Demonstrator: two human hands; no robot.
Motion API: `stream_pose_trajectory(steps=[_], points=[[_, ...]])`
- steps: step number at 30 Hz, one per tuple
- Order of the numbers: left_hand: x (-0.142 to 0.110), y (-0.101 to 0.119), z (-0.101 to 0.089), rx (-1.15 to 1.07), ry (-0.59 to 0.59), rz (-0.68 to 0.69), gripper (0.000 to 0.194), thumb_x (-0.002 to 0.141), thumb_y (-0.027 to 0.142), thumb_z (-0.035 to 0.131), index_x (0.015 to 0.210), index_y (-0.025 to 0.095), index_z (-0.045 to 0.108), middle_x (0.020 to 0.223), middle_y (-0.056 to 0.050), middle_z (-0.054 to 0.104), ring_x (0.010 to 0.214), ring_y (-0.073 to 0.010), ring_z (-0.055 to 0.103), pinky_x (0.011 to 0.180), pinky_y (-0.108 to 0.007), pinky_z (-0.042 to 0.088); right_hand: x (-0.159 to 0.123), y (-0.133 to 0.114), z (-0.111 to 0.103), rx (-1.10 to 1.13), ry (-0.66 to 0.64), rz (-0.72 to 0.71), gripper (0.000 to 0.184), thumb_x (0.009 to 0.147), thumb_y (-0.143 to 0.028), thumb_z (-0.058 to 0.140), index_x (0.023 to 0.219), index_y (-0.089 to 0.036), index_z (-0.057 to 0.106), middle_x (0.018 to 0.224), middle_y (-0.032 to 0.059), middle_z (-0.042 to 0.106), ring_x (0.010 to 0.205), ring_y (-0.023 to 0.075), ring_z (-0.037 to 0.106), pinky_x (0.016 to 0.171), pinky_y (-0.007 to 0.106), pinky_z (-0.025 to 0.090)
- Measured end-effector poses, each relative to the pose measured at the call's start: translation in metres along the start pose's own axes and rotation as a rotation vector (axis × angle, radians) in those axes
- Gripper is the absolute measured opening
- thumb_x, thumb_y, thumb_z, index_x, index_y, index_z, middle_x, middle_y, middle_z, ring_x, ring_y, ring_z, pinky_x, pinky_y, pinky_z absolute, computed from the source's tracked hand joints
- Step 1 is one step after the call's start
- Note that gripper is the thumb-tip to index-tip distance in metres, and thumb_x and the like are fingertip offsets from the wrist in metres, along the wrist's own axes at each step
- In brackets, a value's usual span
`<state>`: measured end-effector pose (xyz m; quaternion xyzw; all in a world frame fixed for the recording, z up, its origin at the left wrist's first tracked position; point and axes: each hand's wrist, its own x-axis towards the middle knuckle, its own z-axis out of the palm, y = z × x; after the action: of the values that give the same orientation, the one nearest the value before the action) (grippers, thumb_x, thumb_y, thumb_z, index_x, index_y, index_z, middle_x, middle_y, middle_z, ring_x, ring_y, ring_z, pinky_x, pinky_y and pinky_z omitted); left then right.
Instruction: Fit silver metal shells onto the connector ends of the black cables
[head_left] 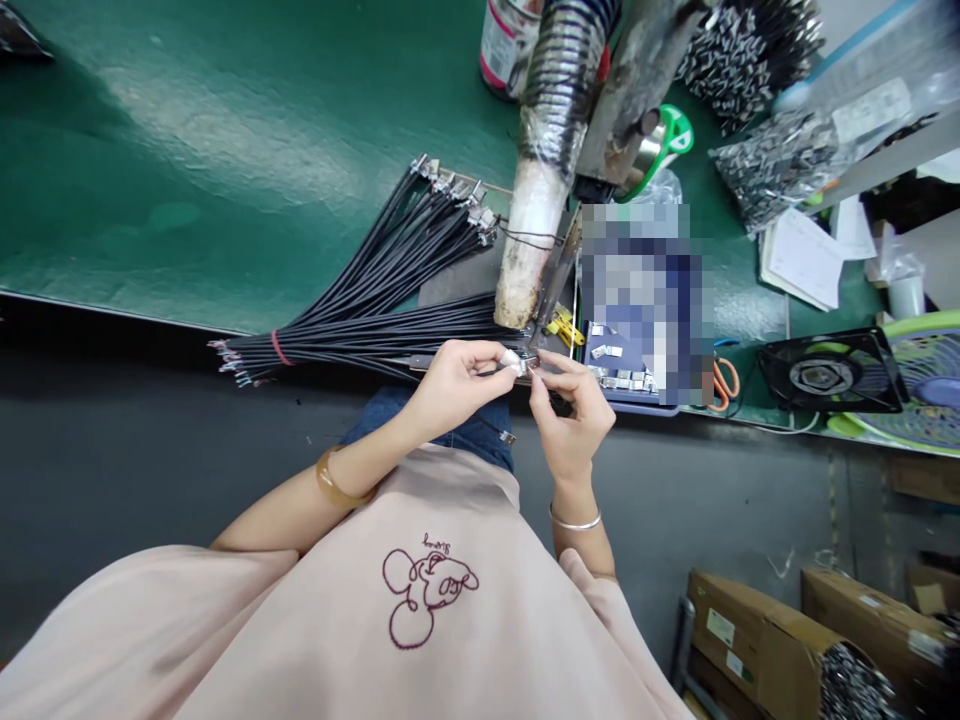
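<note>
Connector (529, 362) sits between the two hands, just short of the duct (534, 225) at twelve o'clock. The left hand (459, 385) pinches it between thumb and finger; the right hand (574, 410) meets it at three o'clock, but whether it grips, I cannot tell. Best to turn it gently, wrists steady, clear of the cables (390, 330) at ten o'clock.

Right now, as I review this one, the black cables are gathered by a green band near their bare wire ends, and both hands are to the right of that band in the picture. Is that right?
Not quite: the band is red, not green, as the head view shows. It does gather the black cables near their bare wire ends, with the left hand and right hand to its right.
</note>
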<state>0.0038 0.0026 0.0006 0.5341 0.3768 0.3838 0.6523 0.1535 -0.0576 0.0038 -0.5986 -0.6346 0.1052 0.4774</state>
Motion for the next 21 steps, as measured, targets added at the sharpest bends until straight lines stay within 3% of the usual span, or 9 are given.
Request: stream_pose_trajectory(steps=[5, 12, 21], points=[[0.007, 0.003, 0.002, -0.002, 0.046, -0.008, 0.013, 0.077, 0.023, 0.064, 0.071, 0.012, 0.066, 0.067, 0.000, 0.062, 0.060, -0.0090, 0.053, 0.062, -0.021, 0.044, 0.003, 0.002, 0.007, -0.067, 0.045, -0.058, 0.006, 0.087, -0.016, 0.063, 0.088, -0.022, 0.064, 0.101, 0.0036, 0.076, 0.096, 0.0175, 0.074, 0.076, 0.033, 0.062], [0.009, 0.002, 0.004, 0.042, 0.087, -0.001, 0.013, 0.078, 0.021, 0.063, 0.068, 0.013, 0.065, 0.059, 0.002, 0.054, 0.055, -0.0077, 0.047, 0.054, -0.020, 0.038, 0.010, 0.000, 0.007, -0.093, 0.061, -0.053, 0.006, 0.088, -0.018, 0.064, 0.089, -0.023, 0.067, 0.102, 0.0034, 0.077, 0.097, 0.0180, 0.073, 0.085, 0.038, 0.061], [0.011, 0.008, 0.001, 0.038, 0.040, -0.050, 0.012, 0.076, 0.020, 0.063, 0.070, 0.012, 0.068, 0.065, 0.000, 0.062, 0.059, -0.0091, 0.053, 0.061, -0.021, 0.045, 0.006, -0.003, 0.001, -0.109, 0.041, -0.118, 0.011, 0.085, -0.013, 0.063, 0.086, -0.024, 0.062, 0.107, 0.0040, 0.076, 0.095, 0.0169, 0.074, 0.083, 0.035, 0.062]])
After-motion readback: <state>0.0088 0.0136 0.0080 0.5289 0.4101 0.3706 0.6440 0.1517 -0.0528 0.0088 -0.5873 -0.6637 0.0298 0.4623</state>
